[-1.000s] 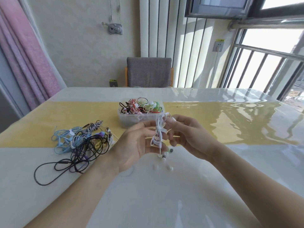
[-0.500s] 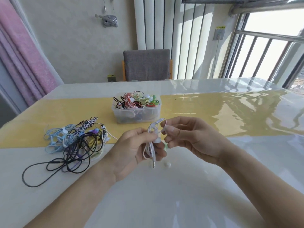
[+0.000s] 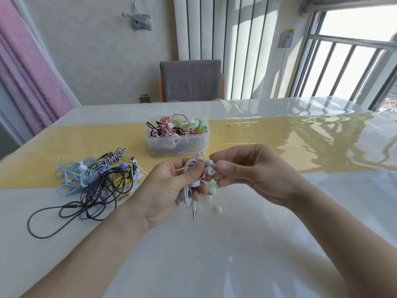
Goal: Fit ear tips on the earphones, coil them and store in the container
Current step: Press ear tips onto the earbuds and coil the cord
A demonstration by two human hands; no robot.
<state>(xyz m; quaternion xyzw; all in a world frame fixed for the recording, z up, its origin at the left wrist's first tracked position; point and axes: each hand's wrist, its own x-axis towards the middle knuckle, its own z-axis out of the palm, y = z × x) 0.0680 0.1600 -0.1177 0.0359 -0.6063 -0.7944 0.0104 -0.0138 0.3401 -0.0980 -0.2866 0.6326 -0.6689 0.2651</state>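
Where things lay on my table

The container (image 3: 177,143) sat behind my hands, the tangled earphones (image 3: 92,181) to its left and nearer me, loose ear tips (image 3: 217,208) on the table (image 3: 214,265) below my hands, a chair (image 3: 191,80) beyond.

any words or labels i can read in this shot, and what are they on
Yellow sticker above the grey wall socket by the window: dark characters, too small to read.
Yellow sticker above the low grey wall socket left of the grey chair: too blurred to read.
Clear plastic container, white earphones: no text visible.
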